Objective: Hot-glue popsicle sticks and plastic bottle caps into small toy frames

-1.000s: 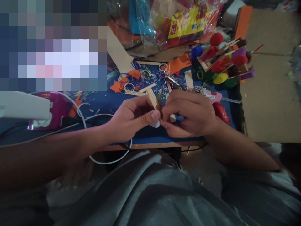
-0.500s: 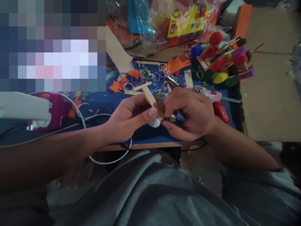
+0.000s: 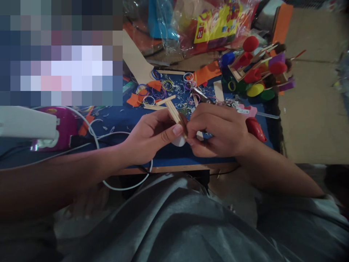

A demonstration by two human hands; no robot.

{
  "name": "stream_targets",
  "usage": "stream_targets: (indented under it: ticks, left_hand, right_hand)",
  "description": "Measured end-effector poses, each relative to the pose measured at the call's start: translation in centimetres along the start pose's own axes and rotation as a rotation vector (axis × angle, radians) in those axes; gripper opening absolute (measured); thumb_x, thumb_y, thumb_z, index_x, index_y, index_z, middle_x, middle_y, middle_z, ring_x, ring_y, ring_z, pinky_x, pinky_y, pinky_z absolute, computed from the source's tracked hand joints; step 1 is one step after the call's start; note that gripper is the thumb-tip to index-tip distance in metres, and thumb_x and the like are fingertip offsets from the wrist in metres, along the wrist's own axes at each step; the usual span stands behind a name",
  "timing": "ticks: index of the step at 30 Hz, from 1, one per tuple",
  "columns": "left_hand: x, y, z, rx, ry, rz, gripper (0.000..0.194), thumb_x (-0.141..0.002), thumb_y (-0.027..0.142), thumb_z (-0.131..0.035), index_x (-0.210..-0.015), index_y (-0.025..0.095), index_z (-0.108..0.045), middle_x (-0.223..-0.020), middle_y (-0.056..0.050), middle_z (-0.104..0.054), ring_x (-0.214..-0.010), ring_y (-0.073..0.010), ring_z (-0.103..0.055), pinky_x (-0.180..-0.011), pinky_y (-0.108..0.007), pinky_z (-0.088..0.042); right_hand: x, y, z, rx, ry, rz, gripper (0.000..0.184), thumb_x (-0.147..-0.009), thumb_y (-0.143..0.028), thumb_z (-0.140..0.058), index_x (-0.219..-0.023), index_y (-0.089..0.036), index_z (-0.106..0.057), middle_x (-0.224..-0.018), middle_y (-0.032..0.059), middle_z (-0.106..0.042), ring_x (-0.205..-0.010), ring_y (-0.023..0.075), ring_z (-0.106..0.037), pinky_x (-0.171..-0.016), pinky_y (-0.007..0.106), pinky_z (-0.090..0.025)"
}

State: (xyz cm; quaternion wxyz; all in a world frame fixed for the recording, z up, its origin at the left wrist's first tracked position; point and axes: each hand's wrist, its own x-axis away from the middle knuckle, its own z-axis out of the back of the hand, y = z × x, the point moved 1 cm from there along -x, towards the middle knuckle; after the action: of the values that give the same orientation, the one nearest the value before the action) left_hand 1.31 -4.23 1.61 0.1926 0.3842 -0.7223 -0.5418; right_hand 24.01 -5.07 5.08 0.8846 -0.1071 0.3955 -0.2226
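In my left hand (image 3: 152, 136) is a small piece made of wooden craft sticks (image 3: 173, 112) laid side by side, with one stick crosswise at its far end. My left thumb presses on its near part. A white rounded piece (image 3: 179, 141) shows beneath that near end. My right hand (image 3: 218, 130) is closed, thumb and forefinger pinched together against the right edge of the stick piece. Whatever lies between those fingertips is hidden. Behind the hands, scissors (image 3: 201, 95) and several coloured rubber bands (image 3: 148, 100) lie on the blue tabletop (image 3: 114, 122).
A stick model with coloured caps (image 3: 256, 67) stands at the back right, near a pink glue gun (image 3: 249, 111). Plastic packaging (image 3: 215, 25) lies at the back. To the left, a white cable (image 3: 94, 133) runs from a magenta power block (image 3: 68, 125). Cardboard (image 3: 313, 109) covers the right.
My right hand has drawn its thumb and forefinger together at the edge of the stick piece. My left hand and the piece have hardly moved.
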Motion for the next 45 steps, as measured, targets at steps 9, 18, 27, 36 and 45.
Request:
stream_targets:
  ticks: [9,18,27,36,45]
  left_hand:
    - [-0.2,0.2,-0.2,0.046,0.095,0.017,0.035,-0.104,0.057,-0.094,-0.107,0.024,-0.086,-0.101,-0.005,-0.084,-0.090,-0.0204,-0.077,-0.084,-0.033,-0.064]
    - [0.1,0.6,-0.3,0.084,0.100,0.034,0.036,-0.101,0.058,-0.097,-0.111,0.024,-0.087,-0.102,-0.007,-0.084,-0.092,-0.0229,-0.078,-0.085,-0.037,-0.064]
    - [0.1,0.9,-0.4,0.073,0.146,0.036,0.036,-0.101,0.058,-0.097,-0.107,0.024,-0.088,-0.101,-0.006,-0.083,-0.086,-0.0195,-0.075,-0.081,-0.034,-0.063]
    - [0.0,0.3,-0.2,0.029,0.085,0.035,0.040,-0.099,0.060,-0.098,-0.104,0.024,-0.083,-0.101,-0.005,-0.082,-0.087,-0.0189,-0.074,-0.082,-0.031,-0.064]
    - [-0.1,0.2,-0.2,0.034,0.073,0.026,0.036,-0.098,0.056,-0.100,-0.106,0.024,-0.085,-0.100,-0.005,-0.081,-0.088,-0.0192,-0.074,-0.084,-0.031,-0.065]
  right_hand:
    - [-0.1,0.1,-0.1,-0.046,0.082,0.009,0.013,-0.101,-0.015,-0.067,-0.102,-0.027,-0.061,-0.090,-0.0014,-0.072,-0.081,0.0167,-0.072,-0.068,0.031,-0.058]
    - [0.7,1.3,0.0,0.002,0.149,-0.061,0.026,-0.110,-0.048,-0.081,-0.102,-0.032,-0.062,-0.085,0.0011,-0.073,-0.075,0.0214,-0.072,-0.069,0.042,-0.068]
    - [-0.5,1.7,-0.8,-0.026,0.421,-0.033,0.019,-0.101,-0.028,-0.083,-0.102,-0.030,-0.064,-0.081,-0.0011,-0.068,-0.066,0.0187,-0.061,-0.056,0.037,-0.053]
    - [0.1,0.1,0.1,-0.051,0.085,-0.002,0.007,-0.111,-0.022,-0.077,-0.115,-0.024,-0.071,-0.099,-0.0013,-0.081,-0.087,0.0155,-0.078,-0.077,0.031,-0.064]
    - [0.3,0.7,-0.3,-0.041,0.015,-0.010,0.007,-0.108,-0.019,-0.071,-0.108,-0.024,-0.066,-0.096,-0.0005,-0.077,-0.084,0.0140,-0.074,-0.070,0.027,-0.053]
